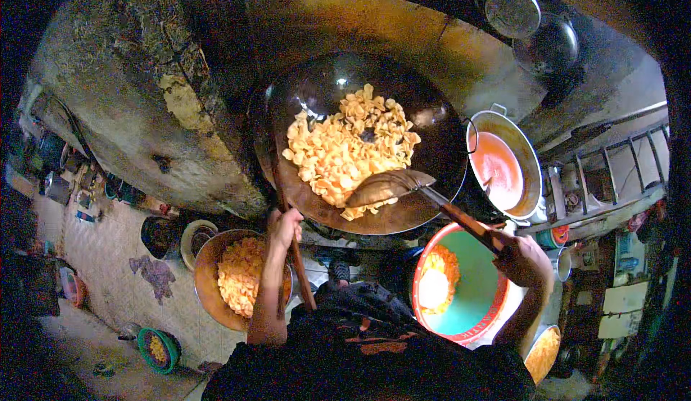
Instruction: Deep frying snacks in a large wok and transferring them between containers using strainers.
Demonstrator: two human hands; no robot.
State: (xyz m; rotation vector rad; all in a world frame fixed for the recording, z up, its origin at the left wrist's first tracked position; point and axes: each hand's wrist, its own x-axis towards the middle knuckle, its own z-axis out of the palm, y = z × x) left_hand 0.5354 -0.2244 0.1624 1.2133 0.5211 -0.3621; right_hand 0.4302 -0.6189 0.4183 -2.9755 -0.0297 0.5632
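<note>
A large dark wok [415, 93] sits before me, with a heap of pale golden chips [345, 153] in its middle. My right hand [521, 258], at the wok's lower right, is closed on the wooden handle of a large metal ladle [386, 184]. The ladle's broad head rests over the near edge of the chips. My left hand [286, 227], at the near left rim, grips a long wooden stick [301, 271] that runs up along the wok's left side; its far end is hard to make out in the dark.
Right of the wok stands a metal pot [533, 185] holding orange-red liquid. A green tub with a red rim [478, 282] and a metal basin [208, 298], both with chips inside, stand near me. A soot-stained wall [135, 115] borders the left; a ladder-like rack [607, 171] is at right.
</note>
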